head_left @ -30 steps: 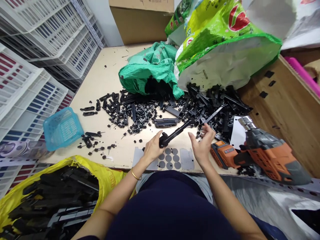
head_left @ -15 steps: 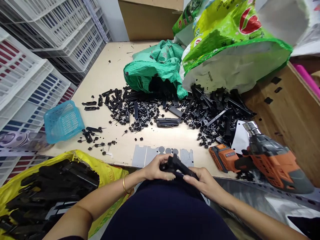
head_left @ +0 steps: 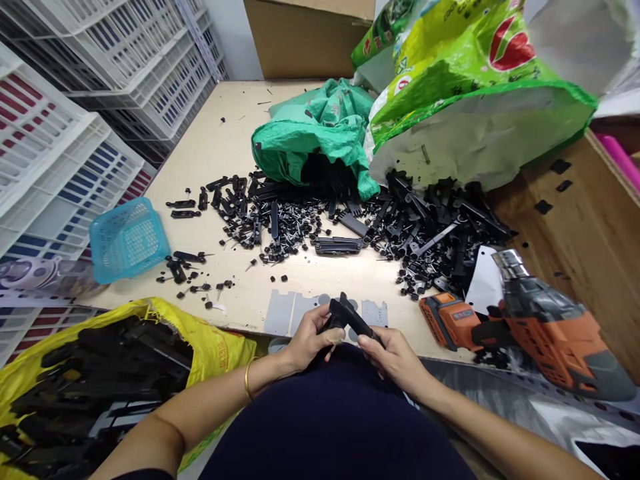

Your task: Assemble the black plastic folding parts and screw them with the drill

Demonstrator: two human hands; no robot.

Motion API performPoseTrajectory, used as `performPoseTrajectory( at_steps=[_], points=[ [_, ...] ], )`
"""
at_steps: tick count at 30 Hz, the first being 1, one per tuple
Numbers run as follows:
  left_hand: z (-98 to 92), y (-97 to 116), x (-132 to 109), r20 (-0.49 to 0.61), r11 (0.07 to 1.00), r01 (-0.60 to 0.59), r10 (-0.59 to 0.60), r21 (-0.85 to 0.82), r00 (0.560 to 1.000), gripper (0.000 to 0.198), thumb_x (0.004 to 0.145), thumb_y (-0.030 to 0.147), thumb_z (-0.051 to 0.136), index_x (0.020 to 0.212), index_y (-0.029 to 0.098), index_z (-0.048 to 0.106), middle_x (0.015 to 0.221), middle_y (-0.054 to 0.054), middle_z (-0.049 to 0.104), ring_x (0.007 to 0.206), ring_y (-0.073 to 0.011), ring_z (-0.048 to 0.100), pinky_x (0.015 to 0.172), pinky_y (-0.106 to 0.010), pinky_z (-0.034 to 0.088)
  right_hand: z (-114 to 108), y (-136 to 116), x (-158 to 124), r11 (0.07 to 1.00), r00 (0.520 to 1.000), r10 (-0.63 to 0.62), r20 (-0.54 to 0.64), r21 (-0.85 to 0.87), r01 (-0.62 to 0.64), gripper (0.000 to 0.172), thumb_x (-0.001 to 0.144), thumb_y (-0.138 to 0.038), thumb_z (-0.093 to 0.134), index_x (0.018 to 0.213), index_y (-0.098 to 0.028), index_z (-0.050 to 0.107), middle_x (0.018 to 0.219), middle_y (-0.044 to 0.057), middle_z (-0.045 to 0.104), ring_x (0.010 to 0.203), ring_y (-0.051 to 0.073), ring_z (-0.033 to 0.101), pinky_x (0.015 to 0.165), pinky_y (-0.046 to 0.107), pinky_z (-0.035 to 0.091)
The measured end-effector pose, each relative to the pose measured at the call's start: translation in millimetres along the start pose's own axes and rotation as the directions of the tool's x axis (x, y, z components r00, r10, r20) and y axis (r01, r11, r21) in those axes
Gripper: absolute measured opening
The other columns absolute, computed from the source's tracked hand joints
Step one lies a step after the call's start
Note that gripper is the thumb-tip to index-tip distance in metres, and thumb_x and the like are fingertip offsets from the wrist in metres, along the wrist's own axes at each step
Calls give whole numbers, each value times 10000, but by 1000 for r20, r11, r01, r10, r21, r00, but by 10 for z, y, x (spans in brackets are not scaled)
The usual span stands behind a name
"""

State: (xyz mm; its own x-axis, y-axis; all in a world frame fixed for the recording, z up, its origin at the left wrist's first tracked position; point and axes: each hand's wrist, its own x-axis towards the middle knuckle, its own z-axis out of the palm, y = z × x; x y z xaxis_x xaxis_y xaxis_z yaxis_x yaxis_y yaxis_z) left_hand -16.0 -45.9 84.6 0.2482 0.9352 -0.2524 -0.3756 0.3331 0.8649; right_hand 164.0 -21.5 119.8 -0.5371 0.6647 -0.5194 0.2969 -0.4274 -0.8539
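Observation:
Between my two hands, just over the table's front edge, is a long black plastic part (head_left: 356, 317) with a wider end at its upper left. My left hand (head_left: 313, 339) grips that end, thumb and fingers closed. My right hand (head_left: 395, 355) is closed round the other end at the lower right. Whether it is one piece or two joined pieces I cannot tell. Behind the hands lie flat grey plates (head_left: 280, 312) on the table. Farther back, a folded black part (head_left: 339, 246) lies alone in front of a heap of small black knobs with metal pins (head_left: 285, 237).
More black parts (head_left: 430, 227) are heaped before a green printed sack (head_left: 480, 133) and a teal sack (head_left: 315, 127). An orange cordless drill (head_left: 555, 320) lies right. A blue basket (head_left: 130, 240) stands left, above a yellow sack (head_left: 220, 353) of black parts. White crates (head_left: 125, 53) stack behind.
Both hands have lifted slightly, and the black part's wider end has tilted up and away from me. The view has shifted a little.

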Motion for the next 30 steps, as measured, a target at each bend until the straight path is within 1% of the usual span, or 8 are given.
performPoseTrajectory(
  at_steps=[9, 12, 15, 18, 20, 24, 27, 30],
  points=[
    [-25, 136, 71, -7, 996, 19, -18, 86, 1000, 527, 735, 541, 656, 1016, 97, 616, 535, 59, 464, 355, -35, 369, 354, -168, 322, 31, 54, 85, 1000, 998, -2, -56, 13, 3, 525, 770, -705, 471, 648, -197, 423, 457, -84, 308, 367, 52, 274, 362, 200, 274],
    [-94, 331, 108, 79, 962, -2, -20, 274, 997, 485, 748, 503, 655, 1042, 117, 638, 684, 6, 572, 498, -76, 489, 463, -190, 412, -102, 49, 134, 982, 994, -111, -9, -156, 108, 516, 809, -689, 420, 648, -198, 410, 496, -67, 327, 408, 59, 295, 396, 204, 258],
    [-162, 548, 93, 215, 807, -121, -8, 578, 977, 528, 702, 464, 711, 1125, 160, 625, 819, -17, 637, 697, -133, 574, 654, -225, 469, -321, -2, 167, 828, 947, -273, 171, -459, 322, 479, 823, -644, 459, 682, -186, 466, 525, -54, 357, 454, 67, 312, 446, 211, 242],
    [-148, 616, 32, 286, 670, -216, 6, 710, 958, 615, 671, 461, 733, 1201, 190, 580, 766, 2, 639, 656, -127, 565, 644, -222, 451, -471, -111, 152, 674, 894, -316, 317, -589, 447, 447, 820, -622, 500, 730, -184, 506, 518, -54, 375, 452, 73, 328, 459, 217, 235],
    [-81, 567, -6, 244, 732, -249, 116, 634, 963, 578, 672, 479, 720, 1143, 172, 585, 765, -4, 630, 651, -127, 559, 623, -221, 446, -484, -210, 117, 678, 886, -360, 292, -571, 464, 465, 840, -627, 460, 695, -185, 485, 508, -56, 348, 443, 69, 311, 449, 218, 224],
    [94, 437, -58, 40, 849, -301, 316, 435, 948, 510, 674, 508, 714, 1022, 160, 580, 872, -42, 614, 780, -166, 573, 712, -269, 472, -331, -362, 31, 778, 902, -399, 162, -460, 427, 507, 834, -652, 431, 626, -189, 436, 510, -55, 302, 444, 65, 272, 439, 222, 214],
    [199, 396, -64, -25, 884, -314, 343, 347, 939, 503, 690, 528, 705, 1029, 175, 588, 1008, -74, 606, 944, -217, 570, 860, -334, 456, -113, -325, 2, 873, 936, -346, 61, -345, 345, 509, 798, -663, 484, 604, -198, 408, 505, -53, 291, 454, 70, 259, 449, 232, 221],
    [278, 378, -11, -153, 948, -286, 306, 135, 940, 543, 722, 606, 640, 1072, 202, 544, 999, -70, 620, 919, -216, 587, 838, -346, 473, 80, -220, 60, 959, 957, -280, -71, -76, 274, 527, 800, -711, 415, 623, -216, 373, 475, -55, 298, 426, 82, 267, 437, 243, 254]
  ],
)
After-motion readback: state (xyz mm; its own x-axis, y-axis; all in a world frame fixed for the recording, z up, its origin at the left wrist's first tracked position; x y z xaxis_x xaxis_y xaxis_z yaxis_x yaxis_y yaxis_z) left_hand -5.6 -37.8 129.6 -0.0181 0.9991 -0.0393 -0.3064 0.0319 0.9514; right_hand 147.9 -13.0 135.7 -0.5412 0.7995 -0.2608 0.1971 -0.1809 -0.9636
